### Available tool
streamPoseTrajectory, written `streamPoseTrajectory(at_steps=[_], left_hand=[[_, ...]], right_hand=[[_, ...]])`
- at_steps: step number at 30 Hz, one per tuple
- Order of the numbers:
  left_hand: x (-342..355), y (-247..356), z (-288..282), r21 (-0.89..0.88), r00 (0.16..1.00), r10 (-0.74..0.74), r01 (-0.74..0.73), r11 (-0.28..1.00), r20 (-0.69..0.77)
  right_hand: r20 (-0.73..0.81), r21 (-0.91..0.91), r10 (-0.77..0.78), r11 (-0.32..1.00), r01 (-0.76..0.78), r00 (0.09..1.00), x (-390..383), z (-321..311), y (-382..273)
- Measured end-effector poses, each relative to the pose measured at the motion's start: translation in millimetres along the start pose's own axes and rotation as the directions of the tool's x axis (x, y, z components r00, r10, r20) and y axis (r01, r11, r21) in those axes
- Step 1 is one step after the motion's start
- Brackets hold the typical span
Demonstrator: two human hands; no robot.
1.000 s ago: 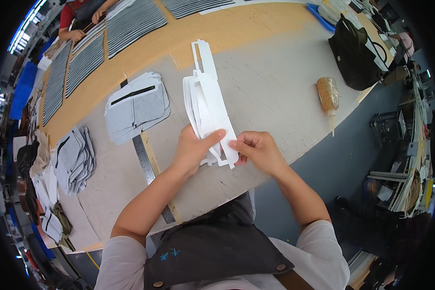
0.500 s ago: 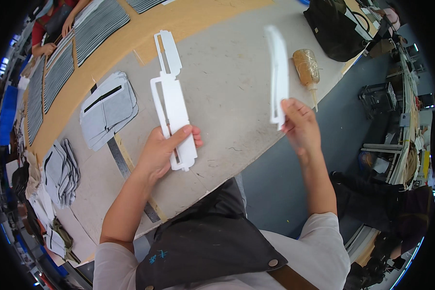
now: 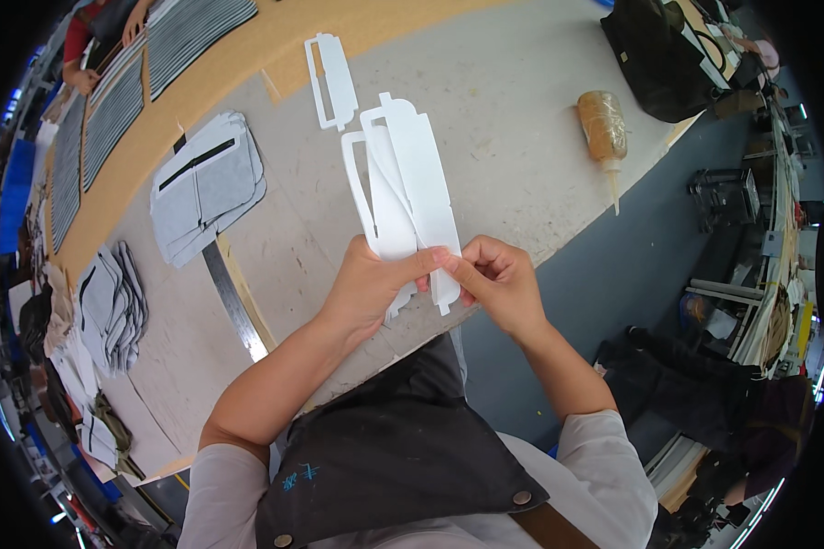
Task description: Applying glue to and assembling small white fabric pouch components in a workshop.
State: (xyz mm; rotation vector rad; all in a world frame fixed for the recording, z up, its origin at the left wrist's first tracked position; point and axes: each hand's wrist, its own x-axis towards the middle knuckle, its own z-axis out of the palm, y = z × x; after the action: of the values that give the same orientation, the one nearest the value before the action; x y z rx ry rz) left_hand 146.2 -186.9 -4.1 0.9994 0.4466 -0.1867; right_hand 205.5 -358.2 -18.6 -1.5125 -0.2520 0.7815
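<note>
Two white flat slotted pieces are held fanned out above the table's near edge. My left hand is closed round the lower end of the left slotted piece, its thumb pressed on top. Overlapping it is the right slotted piece, pinched at its lower end by my right hand. Both thumbs nearly meet there. The left piece's lower end is partly covered by my fingers. Beyond my hands, another white slotted piece lies flat on the table.
A stack of grey panels with black slits and a looser grey pile lie left. A bottle of amber liquid and a black bag are at right. Striped strips lie far left near a co-worker's hand.
My right hand has swung its white piece inward, onto the one in my left hand. My left hand has moved right and slightly up, away from the piece on the table.
</note>
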Motion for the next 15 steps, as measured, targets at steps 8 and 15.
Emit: streamPoseTrajectory(at_steps=[8, 15], left_hand=[[-5.8, 8.4, -1.8, 0.081, 0.996, -0.068, 0.063, 0.995, 0.059], [-5.3, -1.2, -13.8, 0.124, 0.998, -0.064, 0.062, 0.990, 0.010]], right_hand=[[0.016, 0.122, 0.022, 0.992, -0.024, 1.000, -1.6, -2.0, -0.2], [0.043, 0.156, -0.002, 0.988, -0.005, 0.999, 0.4, -5.6, -2.7]])
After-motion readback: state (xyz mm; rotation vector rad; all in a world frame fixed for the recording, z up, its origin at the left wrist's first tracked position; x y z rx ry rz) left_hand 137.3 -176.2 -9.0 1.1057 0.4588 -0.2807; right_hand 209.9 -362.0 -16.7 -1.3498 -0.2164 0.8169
